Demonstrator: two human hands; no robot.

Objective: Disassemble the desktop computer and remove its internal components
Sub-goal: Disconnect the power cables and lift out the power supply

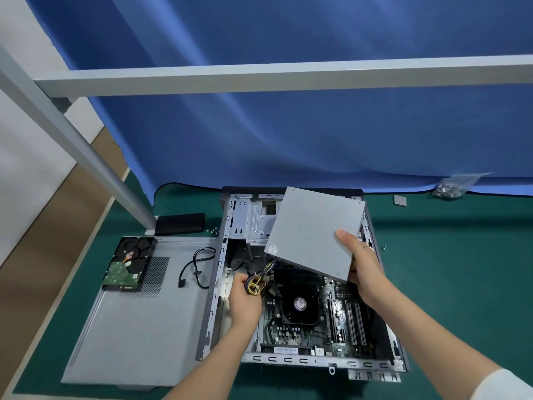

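Overhead, the open computer case (pixel 300 284) lies on its side on the green mat (pixel 461 269), its long axis running from the person toward the blue curtain (pixel 288 140), with the open side facing up. The grey power supply (pixel 313 233) is held above the far half of the case, tilted, its low corner dipping toward the case's middle and its high corner toward the curtain. The right hand (pixel 360 264) grips its near right corner, thumb on the top face and fingers wrapped underneath. The left hand (pixel 245 298), nearer the left wall of the case, is closed around a bundle of coloured wires (pixel 256 284) that runs up under the power supply. Below both hands, inside the case, sit the motherboard (pixel 331 321) and its black cooler fan (pixel 300 304). Left of the case lies the grey side panel (pixel 138 327), carrying a hard drive (pixel 127 264) and a loose black cable (pixel 196 267). Right of the case, near the curtain, lies a bag of screws (pixel 451 187).
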